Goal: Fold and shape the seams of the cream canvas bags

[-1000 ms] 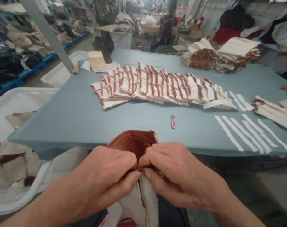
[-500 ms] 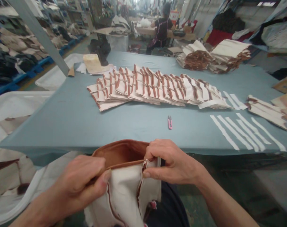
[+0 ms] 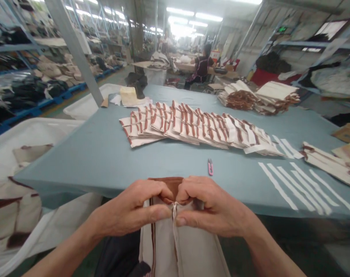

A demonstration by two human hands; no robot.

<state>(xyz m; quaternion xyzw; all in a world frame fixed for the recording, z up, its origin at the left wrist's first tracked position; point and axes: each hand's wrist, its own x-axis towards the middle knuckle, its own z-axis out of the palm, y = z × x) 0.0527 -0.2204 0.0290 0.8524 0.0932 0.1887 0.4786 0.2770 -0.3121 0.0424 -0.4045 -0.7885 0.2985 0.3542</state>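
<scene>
A cream canvas bag with brown trim (image 3: pixel 177 246) hangs in front of me below the table edge. My left hand (image 3: pixel 134 209) and my right hand (image 3: pixel 206 206) are both closed on its top rim, thumbs pressed against the cloth on either side of a centre seam. The brown rim shows between my fingers. On the blue table (image 3: pixel 105 154) lies a small pink thread snip (image 3: pixel 210 167), just beyond my right hand.
A fanned row of finished cream bags (image 3: pixel 192 125) lies across the table. White strips (image 3: pixel 296 181) lie at the right, more bag stacks (image 3: pixel 258 98) at the far right. A white bin with bags (image 3: pixel 16 184) stands left. A person (image 3: pixel 202 67) works far behind.
My hands have come together at the bag's rim and closed its opening, which was spread wide half a second ago. The view has tilted upward.
</scene>
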